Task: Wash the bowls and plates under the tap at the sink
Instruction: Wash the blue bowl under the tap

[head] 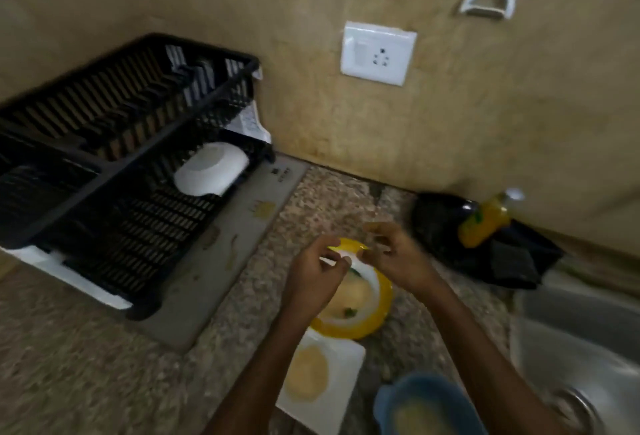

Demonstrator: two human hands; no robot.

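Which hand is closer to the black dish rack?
Left. The left hand is over the round yellow plate, on the side facing the black plastic dish rack. The right hand is on the plate's far side, toward the steel sink.

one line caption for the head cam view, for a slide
Both hands, left hand and right hand, reach for a dirty white bowl stacked on a yellow plate beside the sink.
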